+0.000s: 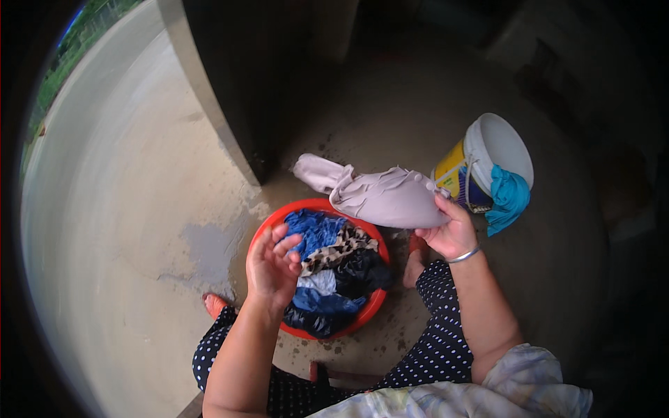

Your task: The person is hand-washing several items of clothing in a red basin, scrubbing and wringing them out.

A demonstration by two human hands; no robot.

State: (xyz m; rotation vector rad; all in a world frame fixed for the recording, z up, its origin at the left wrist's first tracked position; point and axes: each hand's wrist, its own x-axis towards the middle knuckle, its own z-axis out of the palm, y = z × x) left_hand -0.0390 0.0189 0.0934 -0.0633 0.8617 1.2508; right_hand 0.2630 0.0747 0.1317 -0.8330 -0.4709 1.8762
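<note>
My right hand (451, 232) grips a wet, pale mauve garment (380, 194), held up above the far rim of a red basin (369, 308). The garment stretches left from my fingers and ends in a twisted tail. My left hand (273, 266) hovers over the basin's left rim, fingers spread and holding nothing. Inside the basin lie several wet clothes: blue ones (313, 231), a leopard-print piece (339, 249) and black ones (362, 272).
A white and yellow bucket (488, 164) stands to the right, a turquoise cloth (509, 198) draped over its rim. A dark pillar (230, 90) rises behind the basin. Wet concrete floor (139, 209) surrounds everything. My legs in dotted dark fabric (439, 334) flank the basin.
</note>
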